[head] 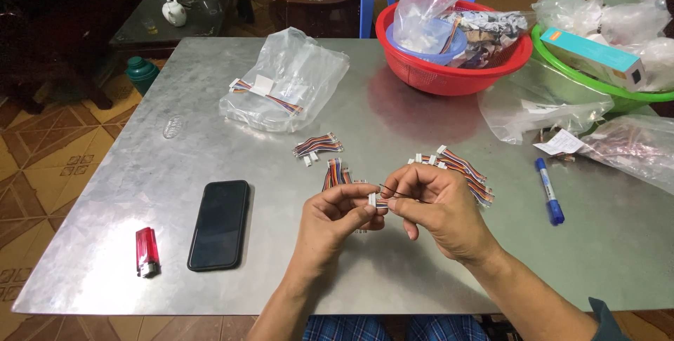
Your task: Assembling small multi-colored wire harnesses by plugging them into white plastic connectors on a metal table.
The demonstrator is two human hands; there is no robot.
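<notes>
Above the metal table (105,243), both hands (393,211) pinch a white connector (373,201) with coloured wires.

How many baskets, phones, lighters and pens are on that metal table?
Baskets: 2, a red basket and a green basket
Phones: 1, a black phone
Lighters: 1, a red lighter
Pens: 1, a blue pen
Total: 5

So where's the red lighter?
In the head view, the red lighter lies near the metal table's front left corner, just left of the black phone.
</notes>
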